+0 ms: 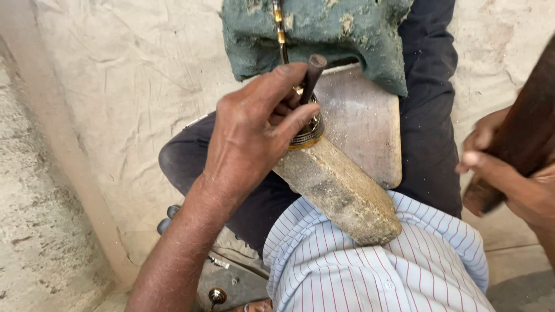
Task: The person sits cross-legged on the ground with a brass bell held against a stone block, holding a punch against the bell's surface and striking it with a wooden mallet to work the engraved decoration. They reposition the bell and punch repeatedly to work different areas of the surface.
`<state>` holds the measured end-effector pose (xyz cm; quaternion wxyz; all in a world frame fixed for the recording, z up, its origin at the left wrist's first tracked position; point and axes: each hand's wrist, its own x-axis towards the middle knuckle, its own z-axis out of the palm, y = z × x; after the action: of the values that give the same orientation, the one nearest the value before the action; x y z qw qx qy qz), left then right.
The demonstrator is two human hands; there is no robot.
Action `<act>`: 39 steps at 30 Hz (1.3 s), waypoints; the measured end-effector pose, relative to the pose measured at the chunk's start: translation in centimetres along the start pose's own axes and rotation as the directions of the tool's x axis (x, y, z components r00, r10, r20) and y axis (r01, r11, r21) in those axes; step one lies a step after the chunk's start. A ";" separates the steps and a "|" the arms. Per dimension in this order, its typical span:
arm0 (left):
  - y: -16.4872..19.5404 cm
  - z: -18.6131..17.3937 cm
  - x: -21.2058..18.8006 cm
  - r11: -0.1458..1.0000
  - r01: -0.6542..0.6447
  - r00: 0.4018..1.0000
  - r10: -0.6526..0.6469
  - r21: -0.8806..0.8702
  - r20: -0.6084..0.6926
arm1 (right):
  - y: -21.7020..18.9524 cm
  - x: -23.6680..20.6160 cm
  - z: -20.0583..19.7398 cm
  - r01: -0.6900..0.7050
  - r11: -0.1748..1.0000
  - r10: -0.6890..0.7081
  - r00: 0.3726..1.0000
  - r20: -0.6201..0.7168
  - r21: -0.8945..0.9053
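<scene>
My left hand (254, 130) grips a short dark metal punch (313, 75), its tip set on a patterned brass ring (309, 134). The ring sits around the upper end of a worn wooden mandrel (341, 193) that slants down against my striped shirt. My right hand (503, 173) at the right edge is closed around a thick dark wooden mallet (529, 124), raised beside the mandrel and apart from it.
A pale wooden board (364, 124) lies on my lap under the mandrel, with a torn green cloth (324, 34) above it. My dark trousers (430, 115) frame the board. A light sheet (133, 98) covers the floor. Small metal parts (217, 296) lie below.
</scene>
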<state>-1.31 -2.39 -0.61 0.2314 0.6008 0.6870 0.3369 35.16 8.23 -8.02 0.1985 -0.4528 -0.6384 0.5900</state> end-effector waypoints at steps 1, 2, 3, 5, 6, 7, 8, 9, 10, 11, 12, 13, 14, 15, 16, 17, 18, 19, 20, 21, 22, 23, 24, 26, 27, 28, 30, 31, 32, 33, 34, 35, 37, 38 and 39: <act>0.1 0.0 0.1 1.000 0.008 1.000 -0.008 -0.006 -0.001 | -0.3 0.5 0.2 -0.041 0.988 0.042 0.999 0.005 -0.152; 0.3 0.1 0.1 1.000 0.023 1.000 -0.023 -0.013 0.005 | -0.8 0.9 0.4 -0.087 0.951 0.093 0.996 0.007 -0.297; 0.5 0.1 0.0 1.000 -0.003 1.000 0.003 0.024 -0.007 | -1.3 1.0 0.5 -0.051 0.926 0.051 0.999 -0.011 -0.375; 0.9 0.2 0.1 0.992 -0.073 0.996 0.078 0.105 -0.038 | -2.4 1.7 0.9 -0.014 0.891 -0.006 0.999 -0.044 -0.453; 1.0 0.2 0.0 0.993 -0.071 0.996 0.075 0.090 -0.039 | -2.9 2.0 1.0 0.007 0.888 -0.028 0.999 -0.038 -0.459; 1.2 0.2 -0.1 0.995 -0.061 0.997 0.064 0.073 -0.035 | -3.4 2.5 1.1 0.026 0.879 -0.045 0.999 -0.029 -0.477; 1.2 0.2 -0.2 0.997 -0.061 0.997 0.063 0.057 -0.035 | -3.8 3.1 1.0 0.047 0.868 -0.066 0.998 -0.022 -0.495; 1.3 0.2 -0.2 0.996 -0.059 0.998 0.061 0.074 -0.025 | -4.1 3.8 1.0 0.077 0.847 -0.089 0.996 0.003 -0.527; 1.2 0.2 -0.4 0.994 -0.056 0.998 0.058 0.090 -0.014 | -4.4 4.3 0.8 0.094 0.824 -0.102 0.995 0.016 -0.559; 1.2 0.2 -0.4 0.992 -0.062 0.998 0.062 0.106 -0.002 | -4.5 5.1 0.6 0.112 0.802 -0.120 0.992 0.026 -0.587; 1.1 0.3 -0.5 0.991 -0.072 0.997 0.075 0.116 -0.026 | -4.5 5.9 0.3 0.139 0.808 -0.153 0.988 0.023 -0.572; 1.1 0.4 -0.6 0.990 -0.070 0.996 0.077 0.124 -0.051 | -4.3 6.8 0.1 0.163 0.806 -0.180 0.983 0.027 -0.568; 1.1 0.6 -0.9 0.989 -0.061 0.995 0.071 0.133 -0.075 | -4.0 7.5 -0.2 0.208 0.797 -0.217 0.975 0.052 -0.567; 1.0 0.7 -1.0 0.992 -0.042 0.994 0.055 0.123 -0.098 | -3.6 8.3 -0.4 0.252 0.787 -0.254 0.964 0.077 -0.564; 1.0 1.0 -1.1 0.993 -0.027 0.992 0.040 0.112 -0.118 | -3.5 8.9 -1.5 0.445 0.605 -0.410 0.885 0.221 -0.661; 0.9 1.3 -1.3 0.995 -0.012 0.990 0.026 0.101 -0.136 | -2.9 9.5 -1.7 0.466 0.506 -0.409 0.871 0.274 -0.725; 0.9 1.6 -1.6 0.997 0.002 0.984 0.011 0.071 -0.179 | -2.4 10.1 -1.9 0.487 0.400 -0.407 0.853 0.326 -0.776; 1.0 1.9 -1.9 0.999 0.011 0.975 -0.002 0.039 -0.224 | -1.5 10.7 -1.3 0.365 0.402 -0.298 0.919 0.257 -0.840; 1.0 2.2 -2.2 1.000 0.028 0.962 -0.025 0.005 -0.273 | -1.0 11.4 -1.2 0.246 0.387 -0.184 0.965 0.187 -0.889; 1.1 2.6 -2.5 0.999 0.045 0.946 -0.050 -0.022 -0.321 | -0.8 11.9 -1.3 0.368 0.056 -0.230 0.909 0.347 -0.928; 1.2 3.1 -2.8 0.997 0.064 0.927 -0.078 -0.049 -0.366 | -0.7 12.4 -1.2 0.447 -0.278 -0.218 0.833 0.509 -0.850; 1.2 3.4 -3.1 0.994 0.077 0.908 -0.101 -0.075 -0.407 | -0.8 12.7 -1.1 0.463 -0.577 -0.155 0.747 0.647 -0.673; 1.2 3.6 -3.3 0.992 0.085 0.900 -0.118 -0.095 -0.420 | -1.3 12.9 -0.9 0.412 -0.808 -0.048 0.666 0.744 -0.421; 1.0 4.0 -3.4 0.987 0.085 0.882 -0.140 -0.139 -0.451 | -2.2 12.9 -0.7 0.153 -0.968 0.250 0.555 0.794 0.198; 1.0 4.1 -3.5 0.987 0.079 0.881 -0.135 -0.141 -0.453 | -2.9 12.8 -0.5 0.238 -0.898 0.438 0.552 0.710 0.370; 1.0 4.1 -3.6 0.987 0.073 0.880 -0.131 -0.142 -0.457 | -3.6 12.6 -0.2 0.288 -0.845 0.531 0.554 0.642 0.451; 1.0 4.2 -3.8 0.990 0.069 0.877 -0.117 -0.119 -0.466 | -5.0 12.3 0.5 0.419 -0.906 0.337 0.638 0.692 0.054; 1.0 4.2 -3.9 0.993 0.067 0.877 -0.105 -0.098 -0.469 | -5.7 12.3 0.9 0.548 -0.668 0.068 0.719 0.692 -0.504; 1.0 4.3 -4.0 0.995 0.058 0.879 -0.087 -0.076 -0.468 | -6.1 12.1 1.4 0.553 -0.441 -0.117 0.745 0.656 -0.707; 1.0 4.4 -4.0 0.994 0.068 0.870 -0.102 -0.086 -0.482 | -6.6 12.2 1.6 0.552 -0.286 -0.148 0.783 0.605 -0.783; 0.9 4.5 -4.0 0.992 0.083 0.859 -0.121 -0.098 -0.498 | -7.0 12.2 1.8 0.536 -0.116 -0.177 0.817 0.548 -0.836; 0.8 4.6 -4.0 0.989 0.101 0.846 -0.142 -0.108 -0.514 | -7.5 12.3 2.1 0.502 0.024 -0.187 0.852 0.490 -0.864; 0.5 4.8 -3.9 0.987 0.113 0.834 -0.157 -0.115 -0.529 | -7.6 12.2 1.5 0.483 0.212 -0.202 0.872 0.446 -0.850; 0.5 4.9 -3.9 0.985 0.123 0.830 -0.167 -0.118 -0.532 | -7.5 12.1 1.0 0.469 0.290 -0.198 0.882 0.428 -0.834; 0.2 4.9 -3.8 0.995 0.083 0.840 -0.098 -0.053 -0.534 | -7.4 12.0 0.6 0.456 0.320 -0.201 0.889 0.410 -0.831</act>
<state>3.00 -5.17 -4.00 0.0541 0.4465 0.7471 0.4894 25.98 18.47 -4.60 -0.0417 -0.2734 -0.9511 0.1378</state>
